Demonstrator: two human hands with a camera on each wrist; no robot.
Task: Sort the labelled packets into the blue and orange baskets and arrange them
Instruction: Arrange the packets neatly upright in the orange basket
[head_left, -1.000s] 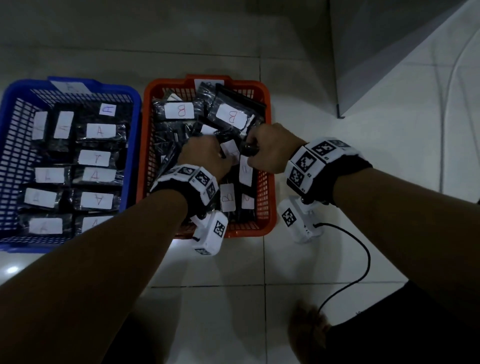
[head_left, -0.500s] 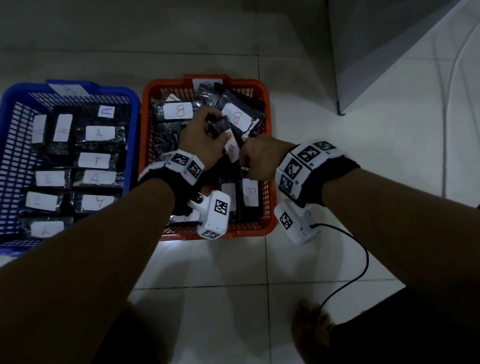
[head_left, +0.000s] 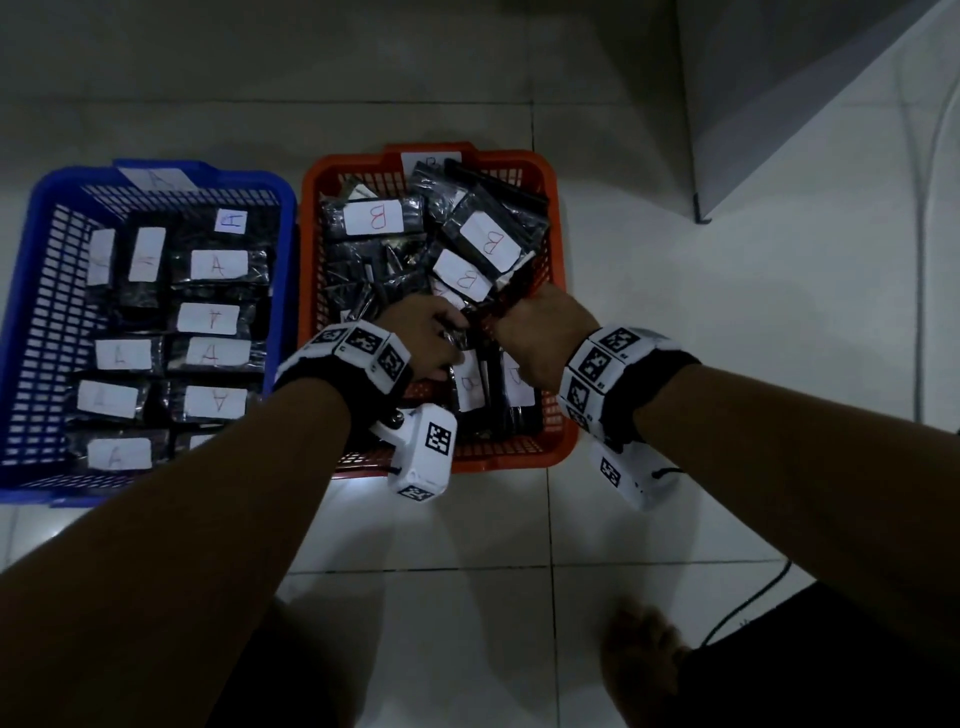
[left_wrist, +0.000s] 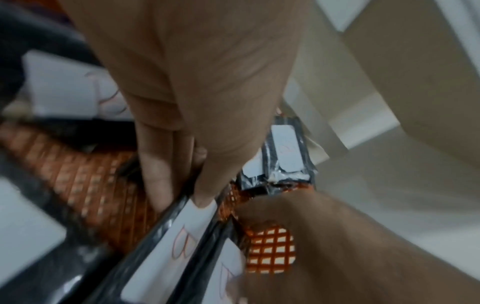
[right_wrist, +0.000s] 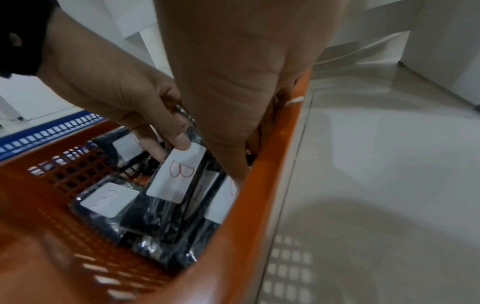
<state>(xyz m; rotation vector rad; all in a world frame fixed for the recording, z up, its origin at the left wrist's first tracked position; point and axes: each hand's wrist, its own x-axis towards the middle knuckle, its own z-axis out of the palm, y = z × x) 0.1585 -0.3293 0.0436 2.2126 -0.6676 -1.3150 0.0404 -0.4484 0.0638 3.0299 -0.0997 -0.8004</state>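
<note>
The orange basket (head_left: 509, 460) holds black packets with white B labels, several loose at its far end (head_left: 488, 241). Both hands are inside its near right corner. My left hand (head_left: 431, 338) pinches one B packet (left_wrist: 182, 242) between thumb and fingers, and the packet stands on edge (right_wrist: 176, 176). My right hand (head_left: 535, 332) is curled beside it; its fingers (right_wrist: 233, 160) reach down along the basket's right wall (right_wrist: 272, 156) round another B packet (right_wrist: 223, 201). The blue basket (head_left: 52, 488) on the left holds rows of A packets (head_left: 218, 265).
Pale floor tiles surround both baskets. A grey cabinet (head_left: 779, 104) stands at the far right. A black cable (head_left: 748, 603) and the person's bare foot (head_left: 644, 654) lie near the bottom edge. A thin white cable (head_left: 924, 260) runs along the right.
My left hand reached to the loose B packets in the basket's middle, then came back toward the near corner with a packet. The right hand stayed by the right wall and sank slightly.
</note>
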